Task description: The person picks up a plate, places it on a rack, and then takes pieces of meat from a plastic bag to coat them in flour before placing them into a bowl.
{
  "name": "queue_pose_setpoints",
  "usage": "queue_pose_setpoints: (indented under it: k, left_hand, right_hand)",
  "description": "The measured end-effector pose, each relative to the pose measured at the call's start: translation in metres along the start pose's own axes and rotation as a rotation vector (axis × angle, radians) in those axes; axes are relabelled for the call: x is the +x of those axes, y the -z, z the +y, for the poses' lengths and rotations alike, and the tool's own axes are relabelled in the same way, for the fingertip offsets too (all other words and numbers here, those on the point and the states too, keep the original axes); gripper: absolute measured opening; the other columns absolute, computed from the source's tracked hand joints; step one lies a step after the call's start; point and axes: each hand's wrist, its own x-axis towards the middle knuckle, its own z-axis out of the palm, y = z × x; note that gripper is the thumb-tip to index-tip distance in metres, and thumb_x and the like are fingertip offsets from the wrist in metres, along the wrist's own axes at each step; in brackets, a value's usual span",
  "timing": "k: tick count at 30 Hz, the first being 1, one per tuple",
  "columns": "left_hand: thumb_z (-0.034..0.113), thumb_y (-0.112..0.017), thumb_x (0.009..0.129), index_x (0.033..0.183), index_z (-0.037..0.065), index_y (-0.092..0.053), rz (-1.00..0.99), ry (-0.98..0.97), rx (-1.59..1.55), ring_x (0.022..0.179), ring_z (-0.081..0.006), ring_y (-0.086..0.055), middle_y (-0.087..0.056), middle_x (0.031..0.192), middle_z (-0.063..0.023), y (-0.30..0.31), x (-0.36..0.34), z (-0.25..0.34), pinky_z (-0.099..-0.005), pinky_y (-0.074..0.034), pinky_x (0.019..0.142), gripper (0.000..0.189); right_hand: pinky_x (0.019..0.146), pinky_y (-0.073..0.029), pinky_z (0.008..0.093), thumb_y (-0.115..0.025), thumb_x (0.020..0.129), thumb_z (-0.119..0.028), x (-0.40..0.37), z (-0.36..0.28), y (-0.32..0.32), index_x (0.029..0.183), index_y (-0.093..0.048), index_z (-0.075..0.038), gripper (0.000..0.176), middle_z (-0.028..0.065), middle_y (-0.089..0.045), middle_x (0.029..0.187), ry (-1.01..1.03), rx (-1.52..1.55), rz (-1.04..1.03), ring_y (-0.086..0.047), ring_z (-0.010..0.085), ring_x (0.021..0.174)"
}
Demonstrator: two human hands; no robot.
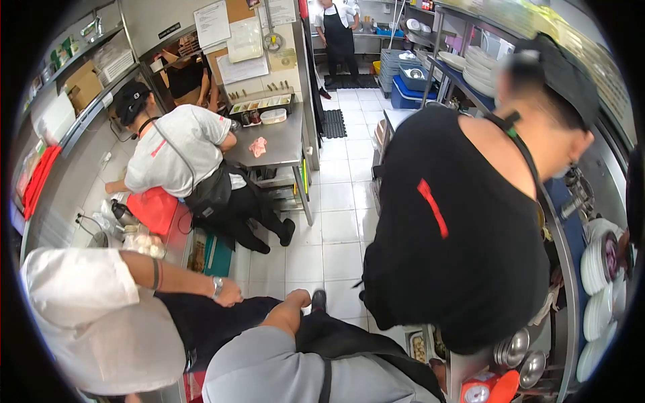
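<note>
My left hand [299,297] is held out low in front of me over the white tiled floor [339,221], fingers curled into a fist with nothing visible in it. My grey sleeve and black apron [349,342] fill the bottom of the view. A shoe [318,299] shows just right of the hand. A co-worker in a white shirt [87,316] leans in from the left. That person's hand [228,293], with a wristwatch, rests close to my left hand. My right hand is out of view.
A person in a black shirt [457,228] stands close on the right at a counter with stacked plates [598,282] and metal bowls [517,349]. Another in a grey shirt [181,151] bends over the left counter. A steel table [282,138] stands ahead. A fourth person [338,33] stands far back.
</note>
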Motion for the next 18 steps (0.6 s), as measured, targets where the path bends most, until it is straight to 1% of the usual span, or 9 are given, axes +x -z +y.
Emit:
queue_pose_setpoints:
  k: [1,2,4,6,8,10,12,14,18]
  left_hand:
    - [0.023,-0.058,0.083,0.114,0.008,-0.072,0.024,-0.032,-0.044,0.12,-0.0355,-0.06,-0.064,0.127,-0.0183,0.025,0.003,-0.001,-0.0466,-0.049,0.098,0.037]
    - [0.025,-0.058,0.084,0.117,0.008,-0.071,0.103,-0.028,-0.057,0.122,-0.0358,-0.059,-0.063,0.129,-0.0179,0.057,0.008,0.001,-0.0478,-0.049,0.098,0.039]
    - [0.028,-0.059,0.086,0.124,0.009,-0.067,0.247,-0.031,-0.07,0.125,-0.0363,-0.057,-0.061,0.134,-0.017,0.125,0.032,-0.003,-0.0502,-0.048,0.1,0.043]
    - [0.033,-0.059,0.089,0.126,0.009,-0.064,0.392,-0.027,-0.152,0.125,-0.0375,-0.055,-0.06,0.134,-0.0164,0.206,0.076,-0.011,-0.0525,-0.046,0.102,0.045]
    - [0.037,-0.06,0.09,0.121,0.008,-0.066,0.628,-0.016,-0.239,0.12,-0.0379,-0.058,-0.063,0.126,-0.0175,0.293,0.11,-0.023,-0.0534,-0.047,0.1,0.044]
    - [0.036,-0.058,0.09,0.118,0.008,-0.067,0.714,-0.034,-0.289,0.121,-0.0368,-0.057,-0.062,0.128,-0.0171,0.38,0.129,-0.04,-0.0576,-0.045,0.099,0.04]
    - [0.037,-0.059,0.09,0.114,0.008,-0.069,0.822,-0.068,-0.416,0.117,-0.0376,-0.059,-0.065,0.121,-0.0172,0.456,0.156,-0.062,-0.0566,-0.047,0.096,0.039]
    - [0.038,-0.059,0.09,0.119,0.009,-0.067,0.866,-0.062,-0.471,0.121,-0.0369,-0.057,-0.063,0.124,-0.0169,0.513,0.184,-0.081,-0.0557,-0.045,0.099,0.042]
    - [0.039,-0.058,0.09,0.126,0.011,-0.063,0.823,-0.006,-0.435,0.126,-0.0361,-0.052,-0.06,0.131,-0.016,0.595,0.222,-0.102,-0.0569,-0.041,0.104,0.045]
  right_hand:
    - [0.097,-0.047,0.0397,-0.051,0.098,-0.035,0.017,-0.006,0.0,0.118,-0.066,-0.004,0.04,0.0168,-0.064,0.126,-0.096,0.131,0.062,-0.06,0.0315,0.114]
    - [0.097,-0.047,0.0396,-0.051,0.098,-0.035,0.03,-0.023,0.005,0.119,-0.066,-0.004,0.041,0.0168,-0.064,0.127,-0.179,0.166,0.085,-0.06,0.0314,0.114]
    - [0.097,-0.047,0.0394,-0.051,0.098,-0.035,0.068,-0.062,0.017,0.119,-0.066,-0.004,0.041,0.0169,-0.063,0.127,-0.29,0.139,0.107,-0.059,0.0312,0.115]
    - [0.097,-0.046,0.0392,-0.051,0.098,-0.035,0.107,-0.106,0.031,0.12,-0.066,-0.004,0.041,0.017,-0.063,0.127,-0.355,0.093,0.12,-0.059,0.031,0.115]
    - [0.098,-0.046,0.039,-0.051,0.098,-0.035,0.151,-0.152,0.05,0.12,-0.066,-0.004,0.041,0.017,-0.063,0.128,-0.399,0.064,0.151,-0.059,0.0308,0.115]
    - [0.098,-0.046,0.0388,-0.051,0.098,-0.035,0.183,-0.194,0.068,0.121,-0.065,-0.004,0.041,0.0171,-0.063,0.128,-0.446,0.053,0.191,-0.059,0.0307,0.116]
    - [0.098,-0.046,0.0386,-0.051,0.098,-0.035,0.208,-0.235,0.09,0.121,-0.065,-0.003,0.041,0.0171,-0.062,0.129,-0.496,0.06,0.243,-0.059,0.0305,0.116]
    - [0.099,-0.046,0.0384,-0.051,0.098,-0.034,0.226,-0.27,0.11,0.122,-0.065,-0.003,0.041,0.0172,-0.062,0.129,-0.544,0.062,0.289,-0.058,0.0303,0.116]
    - [0.099,-0.045,0.038,-0.051,0.098,-0.034,0.248,-0.324,0.144,0.123,-0.064,-0.003,0.042,0.0173,-0.061,0.13,-0.639,0.063,0.365,-0.058,0.0299,0.117]
